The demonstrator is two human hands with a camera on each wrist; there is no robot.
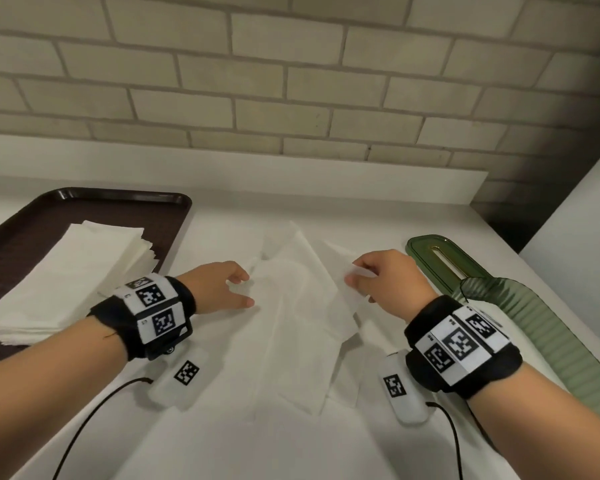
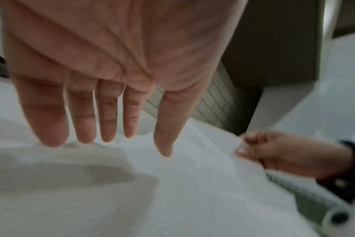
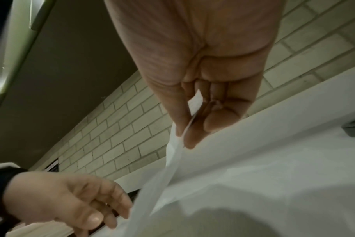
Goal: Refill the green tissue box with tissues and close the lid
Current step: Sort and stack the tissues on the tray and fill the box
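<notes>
- We stand at a white table (image 1: 326, 445) set against a pale brick wall (image 1: 291, 81), and we take the ribbed translucent green tissue box (image 1: 548, 344) at its right edge as our landmark.
- Just behind the box lies its flat green lid with a long slot (image 1: 440, 258), off the box, so the closing is not yet done.
- Left of the box, in the middle of the table, a loose, rumpled sheet of thin white tissue (image 1: 302, 306) lies spread out and partly lifted.
- Our right hand (image 1: 385, 278), just left of the box, pinches the sheet's near edge between thumb and fingertips; the right wrist view shows the paper (image 3: 178, 157) hanging from that pinch.
- Our left hand (image 1: 219, 289), farther left of the box, has its fingers (image 2: 105, 115) straight and relaxed over the sheet, gripping nothing; we cannot tell if the tips touch the paper.
- Farthest left of the box, a dark brown plastic tray (image 1: 118, 202) holds a neat stack of folded white tissues (image 1: 70, 275).
- We judge the tissue very light, limp and easy to tear: it will sag, crease and cling. A soft pinch at two corners or along a folded edge suits a single sheet.
- The stack, we think, is best taken from both long sides, squeezed gently so the layers stay squared as they go into the box.
</notes>
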